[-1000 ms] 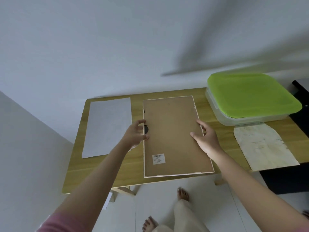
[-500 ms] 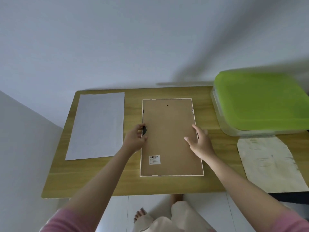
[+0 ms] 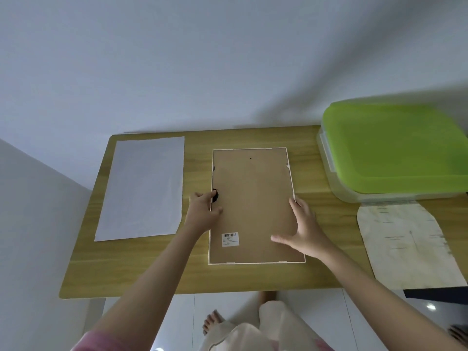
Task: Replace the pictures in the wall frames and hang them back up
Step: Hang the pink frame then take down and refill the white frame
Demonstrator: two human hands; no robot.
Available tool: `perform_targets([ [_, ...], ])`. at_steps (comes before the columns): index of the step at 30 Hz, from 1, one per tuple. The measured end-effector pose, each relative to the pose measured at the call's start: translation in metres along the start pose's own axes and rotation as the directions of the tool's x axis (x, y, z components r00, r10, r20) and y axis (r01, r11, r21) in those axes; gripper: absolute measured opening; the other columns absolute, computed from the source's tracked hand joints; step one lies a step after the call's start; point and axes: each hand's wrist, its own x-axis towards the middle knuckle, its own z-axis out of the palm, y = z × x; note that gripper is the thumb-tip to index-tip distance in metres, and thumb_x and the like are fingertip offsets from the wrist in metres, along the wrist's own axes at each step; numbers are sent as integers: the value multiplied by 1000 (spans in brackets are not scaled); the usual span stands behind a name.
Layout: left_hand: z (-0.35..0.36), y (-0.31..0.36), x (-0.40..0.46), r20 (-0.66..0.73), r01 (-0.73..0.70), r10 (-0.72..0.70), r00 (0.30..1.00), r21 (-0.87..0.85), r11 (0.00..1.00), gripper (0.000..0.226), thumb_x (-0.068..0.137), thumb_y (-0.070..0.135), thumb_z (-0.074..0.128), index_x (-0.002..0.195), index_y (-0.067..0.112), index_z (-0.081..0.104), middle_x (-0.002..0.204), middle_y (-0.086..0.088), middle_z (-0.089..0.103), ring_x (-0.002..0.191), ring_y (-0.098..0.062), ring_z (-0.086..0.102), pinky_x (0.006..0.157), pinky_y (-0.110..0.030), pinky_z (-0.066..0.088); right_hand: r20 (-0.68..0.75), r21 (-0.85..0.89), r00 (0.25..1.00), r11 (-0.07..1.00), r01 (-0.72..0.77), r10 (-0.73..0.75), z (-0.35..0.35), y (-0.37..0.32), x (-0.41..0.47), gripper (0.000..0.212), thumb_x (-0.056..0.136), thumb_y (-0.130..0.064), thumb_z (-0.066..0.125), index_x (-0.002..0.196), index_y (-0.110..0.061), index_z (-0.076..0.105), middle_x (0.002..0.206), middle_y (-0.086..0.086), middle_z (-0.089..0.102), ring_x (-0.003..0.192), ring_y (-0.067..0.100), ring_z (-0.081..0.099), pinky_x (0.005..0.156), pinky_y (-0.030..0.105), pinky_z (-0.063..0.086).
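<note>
I see a wooden table (image 3: 141, 264) against a pale wall. The frame (image 3: 255, 206) lies face-down between my hands, brown backing up, white rim. My left hand (image 3: 202, 214) pinches its left edge; my right hand (image 3: 306, 231) rests spread open on its right edge.

Light was soft, dim and bluish. A broad blurred shadow crossed the wall (image 3: 304, 79) above the right hand (image 3: 307, 230). Edges bowed with wide-angle distortion.
</note>
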Motion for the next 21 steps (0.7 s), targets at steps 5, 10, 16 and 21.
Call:
perform_targets([
  [5,-1,-3,-6,17,21,-20,1000,-62,998,52,80,14,67,129,19,52,110,-4,37,97,-27,58,94,-33,47,122,-169,992,986,-4,25,1,0,-22,145,48,-57,84,149,-22,-15,155,-9,-23,144,16,-12,117,43,-3],
  [10,-4,-7,-2,85,70,-55,995,-188,980,48,78,7,68,125,11,56,117,-12,53,92,-24,63,89,-34,52,121,-201,991,979,-32,57,2,-2,-23,149,45,-58,85,148,-23,-18,153,-11,-29,144,18,-14,116,47,-8],
  [16,-4,1,0,125,190,-154,980,-364,912,45,81,-11,56,123,4,53,109,-11,54,90,-20,55,66,-21,46,124,-206,990,978,-44,71,2,-4,-23,150,45,-58,85,148,-23,-19,152,-12,-30,144,17,-15,116,47,-8],
  [21,-1,0,-2,87,155,-132,987,-381,911,43,79,-14,49,111,14,54,124,-9,39,92,-18,55,56,-14,50,128,-209,989,977,-47,75,0,-7,-24,150,45,-58,85,148,-22,-18,153,-11,-28,144,18,-13,117,47,-7],
])
